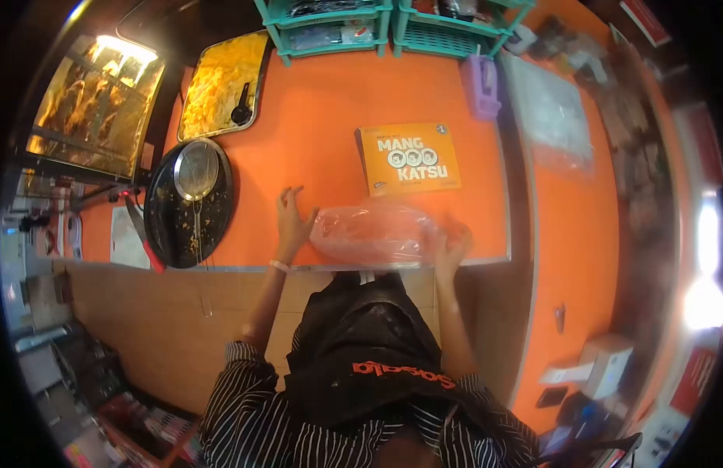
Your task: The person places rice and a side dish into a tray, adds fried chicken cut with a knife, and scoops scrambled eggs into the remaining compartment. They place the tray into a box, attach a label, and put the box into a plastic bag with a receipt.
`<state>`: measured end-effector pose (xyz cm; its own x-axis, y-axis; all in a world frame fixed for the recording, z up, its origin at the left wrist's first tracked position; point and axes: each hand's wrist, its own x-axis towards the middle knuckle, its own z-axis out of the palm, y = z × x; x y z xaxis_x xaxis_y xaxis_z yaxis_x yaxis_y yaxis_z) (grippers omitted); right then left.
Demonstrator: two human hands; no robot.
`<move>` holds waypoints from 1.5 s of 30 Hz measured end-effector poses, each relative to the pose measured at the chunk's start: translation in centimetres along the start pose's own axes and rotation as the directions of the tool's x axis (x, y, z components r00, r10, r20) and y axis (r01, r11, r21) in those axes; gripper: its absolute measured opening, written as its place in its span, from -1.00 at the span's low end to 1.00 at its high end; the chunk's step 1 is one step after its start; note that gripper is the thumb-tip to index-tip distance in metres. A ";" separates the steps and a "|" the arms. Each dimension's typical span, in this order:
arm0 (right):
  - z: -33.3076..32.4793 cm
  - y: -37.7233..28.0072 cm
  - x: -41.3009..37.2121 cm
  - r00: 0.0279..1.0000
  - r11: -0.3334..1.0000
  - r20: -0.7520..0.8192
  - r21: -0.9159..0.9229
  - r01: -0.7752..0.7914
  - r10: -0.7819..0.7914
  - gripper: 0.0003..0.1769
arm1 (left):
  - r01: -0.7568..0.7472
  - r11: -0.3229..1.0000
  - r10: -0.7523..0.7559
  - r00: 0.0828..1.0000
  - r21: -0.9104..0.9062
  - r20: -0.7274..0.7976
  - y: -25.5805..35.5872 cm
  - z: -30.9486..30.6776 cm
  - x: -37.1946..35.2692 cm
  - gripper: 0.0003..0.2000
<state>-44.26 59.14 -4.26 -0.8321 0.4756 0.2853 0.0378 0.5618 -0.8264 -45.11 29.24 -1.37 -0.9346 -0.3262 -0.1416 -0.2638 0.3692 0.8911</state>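
A pinkish, see-through plastic bag [369,234] lies along the front edge of the orange counter, between my two hands. My left hand [294,225] is at its left end, fingers spread and thumb close to the plastic. At the bag's right end, my right hand [452,248] grips the plastic, somewhat blurred by motion. Just behind the bag sits an orange box [412,160] printed "MANG KATSU".
Left on the counter are a black pan [162,226] with a strainer [196,173], and a red-handled knife [147,238]. Behind them stands a tray of yellow food [213,86] with a black scoop [241,109]. Green racks [330,45] and a purple holder [481,87] line the back.
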 end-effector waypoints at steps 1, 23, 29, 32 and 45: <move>-0.5 -1.5 0.5 1.000 1.000 0.022 0.005 0.010 -0.010 -0.71 | -0.365 0.840 0.464 0.866 0.401 -0.185 0.4 0.8 -0.7 -0.51; 8.9 6.3 19.6 0.492 0.823 0.742 -0.140 -0.550 0.455 -0.15 | 0.100 0.966 -0.092 0.995 -0.240 0.046 3.9 15.7 8.4 -0.33; 8.3 1.5 20.3 0.246 0.600 0.852 -0.096 -0.794 0.463 -0.34 | 0.352 0.815 -0.227 0.925 -0.460 0.305 7.0 12.5 11.1 -0.38; 5.7 -3.7 18.4 0.438 0.674 0.791 0.045 -0.738 0.427 -0.41 | 0.160 0.870 -0.023 0.958 -0.466 0.285 6.3 11.4 10.3 -0.45; -2.2 -2.2 1.6 0.496 0.689 0.814 0.172 -0.704 0.304 -0.51 | -0.426 0.724 0.359 0.904 0.543 0.231 -2.1 1.8 0.3 -0.73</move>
<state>-44.45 60.17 -0.88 -0.8512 -0.1445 -0.5046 0.5169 -0.0640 -0.8537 -45.28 29.94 -4.08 -0.9950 0.0389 0.0921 0.0780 0.8786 0.4712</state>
